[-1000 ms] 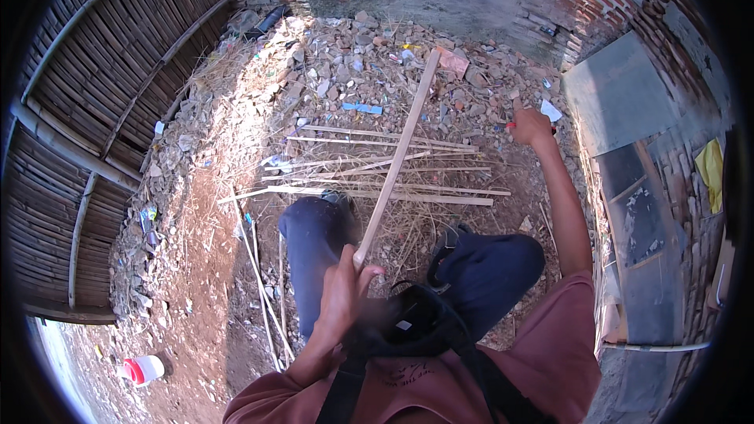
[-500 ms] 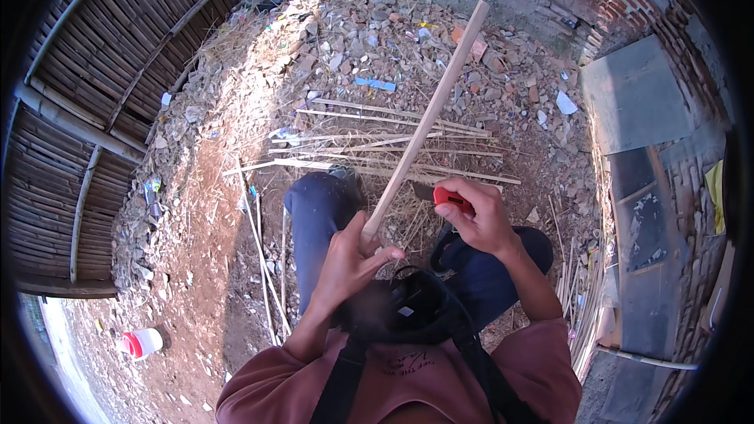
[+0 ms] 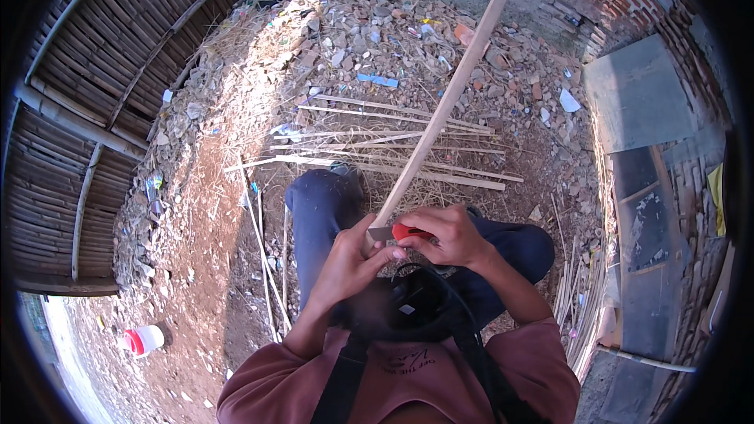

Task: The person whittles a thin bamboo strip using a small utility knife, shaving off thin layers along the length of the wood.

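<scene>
A: Head view. How do the two hands sit?

B: Both forearms rise from the lower edge and meet above the person's lap. The left hand (image 3: 349, 263) is bent at the wrist, its fingers curled shut around the lower end of a long pale wooden strip (image 3: 440, 114). The right hand (image 3: 448, 235) lies just beside it, palm down.

A: What do the right fingers hold?

B: They are closed on a red-handled knife (image 3: 400, 232); its grey blade rests against the strip, right at the left thumb.

A: Where does the strip run?

B: It slants up and to the right from the hands, over the knees in blue trousers (image 3: 322, 212), its far end above the rubble (image 3: 377, 39). Thin split slats (image 3: 393, 149) lie spread on the ground beyond the knees, and more lean at the right (image 3: 585, 306). A bamboo wall (image 3: 86, 86) stands on the left.
</scene>
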Tool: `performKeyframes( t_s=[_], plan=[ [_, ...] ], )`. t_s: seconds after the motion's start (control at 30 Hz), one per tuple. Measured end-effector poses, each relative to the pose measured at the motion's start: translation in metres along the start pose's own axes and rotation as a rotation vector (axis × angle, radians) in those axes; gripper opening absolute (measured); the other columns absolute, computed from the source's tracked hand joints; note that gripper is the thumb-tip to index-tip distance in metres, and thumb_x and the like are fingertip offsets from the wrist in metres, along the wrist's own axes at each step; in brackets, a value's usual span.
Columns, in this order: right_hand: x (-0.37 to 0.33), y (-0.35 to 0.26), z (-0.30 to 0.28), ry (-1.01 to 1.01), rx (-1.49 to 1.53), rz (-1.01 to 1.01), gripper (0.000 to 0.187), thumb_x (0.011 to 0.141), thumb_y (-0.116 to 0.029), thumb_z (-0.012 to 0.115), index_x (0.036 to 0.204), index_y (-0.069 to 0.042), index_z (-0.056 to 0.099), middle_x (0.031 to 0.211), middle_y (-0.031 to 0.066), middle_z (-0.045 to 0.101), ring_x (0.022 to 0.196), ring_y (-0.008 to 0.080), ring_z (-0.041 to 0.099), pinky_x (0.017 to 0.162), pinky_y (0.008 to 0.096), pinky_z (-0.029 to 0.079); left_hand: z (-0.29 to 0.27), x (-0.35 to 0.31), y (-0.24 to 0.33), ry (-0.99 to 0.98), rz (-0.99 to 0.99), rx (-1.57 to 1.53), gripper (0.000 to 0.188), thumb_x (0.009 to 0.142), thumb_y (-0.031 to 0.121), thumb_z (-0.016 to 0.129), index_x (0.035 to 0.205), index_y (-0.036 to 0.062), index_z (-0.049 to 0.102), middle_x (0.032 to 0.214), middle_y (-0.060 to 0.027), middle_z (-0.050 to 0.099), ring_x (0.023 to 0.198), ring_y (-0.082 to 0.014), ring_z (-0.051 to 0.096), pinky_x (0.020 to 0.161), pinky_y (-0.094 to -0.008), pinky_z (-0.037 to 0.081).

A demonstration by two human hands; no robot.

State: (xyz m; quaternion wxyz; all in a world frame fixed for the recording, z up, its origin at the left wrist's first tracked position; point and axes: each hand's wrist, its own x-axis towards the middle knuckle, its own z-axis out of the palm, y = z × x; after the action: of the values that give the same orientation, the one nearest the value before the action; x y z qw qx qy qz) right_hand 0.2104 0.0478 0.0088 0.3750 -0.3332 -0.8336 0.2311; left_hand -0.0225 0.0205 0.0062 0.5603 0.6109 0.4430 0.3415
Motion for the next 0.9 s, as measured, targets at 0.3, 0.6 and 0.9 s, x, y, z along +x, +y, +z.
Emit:
performKeyframes(
  t_s=[0.3,0.6,0.9],
  plan=[
    [-0.009,0.003,0.009,0.065,-0.132,0.000,0.032,0.092,-0.029,0.081,0.119,-0.012,0.076,0.089,0.0055,0.076,0.067,0.0228,0.074,0.054,0.0346,0.057,0.004,0.004,0.017,0.058,-0.015,0.110,0.043,0.097,0.020,0.084,0.126,-0.0049,0.066,0.069,0.0082,0.053,0.066,0.0006,0.044,0.056,-0.0234,0.036],
    [-0.007,-0.004,0.012,0.124,-0.244,0.000,0.033,0.092,-0.027,0.080,0.122,-0.013,0.076,0.078,0.0027,0.070,0.060,0.0204,0.070,0.050,0.0351,0.054,0.008,0.006,0.009,0.095,-0.039,-0.011,0.025,0.098,0.021,0.083,0.101,0.0001,0.069,0.073,0.0102,0.046,0.069,-0.0017,0.039,0.056,-0.0254,0.033],
    [-0.008,-0.005,0.013,0.167,-0.359,-0.002,0.036,0.089,-0.020,0.080,0.123,-0.011,0.077,0.073,0.0024,0.065,0.057,0.0187,0.067,0.048,0.0347,0.052,0.015,0.009,0.014,0.152,-0.019,-0.088,0.042,0.098,0.026,0.083,0.077,0.0100,0.050,0.069,0.0115,0.043,0.065,-0.0016,0.035,0.054,-0.0241,0.029]
  ],
)
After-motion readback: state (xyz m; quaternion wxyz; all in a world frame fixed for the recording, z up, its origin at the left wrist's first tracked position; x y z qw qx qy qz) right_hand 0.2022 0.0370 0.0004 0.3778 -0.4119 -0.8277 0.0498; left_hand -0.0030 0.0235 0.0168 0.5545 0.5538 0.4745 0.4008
